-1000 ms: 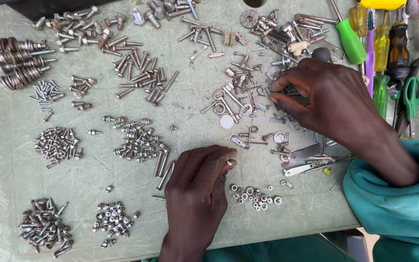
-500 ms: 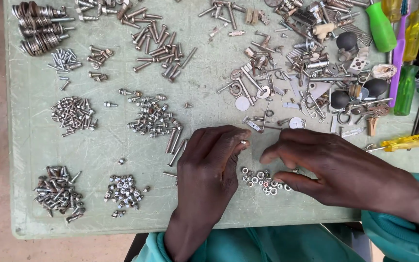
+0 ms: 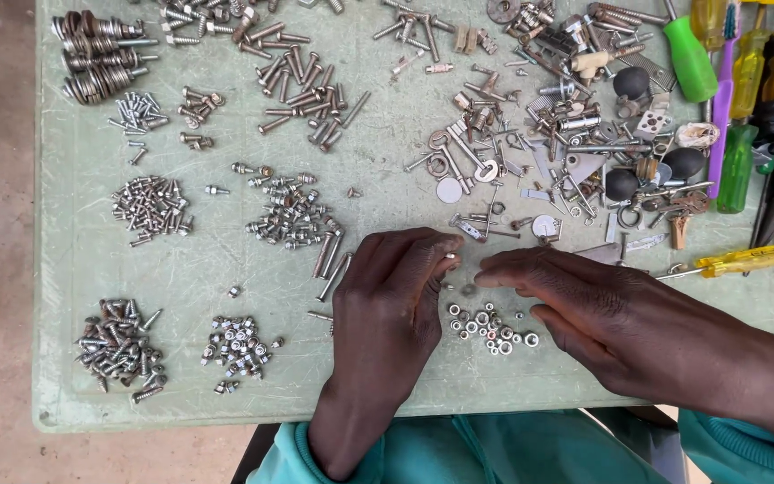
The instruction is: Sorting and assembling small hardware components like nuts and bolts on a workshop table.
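- Single head-worn view, looking almost straight down on the green table (image 3: 91,269).
- Close range; near edge and left edge in frame, far edge cut off.
- Bare ground visible beyond left edge.

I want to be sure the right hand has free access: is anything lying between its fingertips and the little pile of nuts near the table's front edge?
Nothing visible does. The right hand hovers just above and beside the pile of nuts, with only bare green table between. The left hand sits to the pile's other side, not across it.
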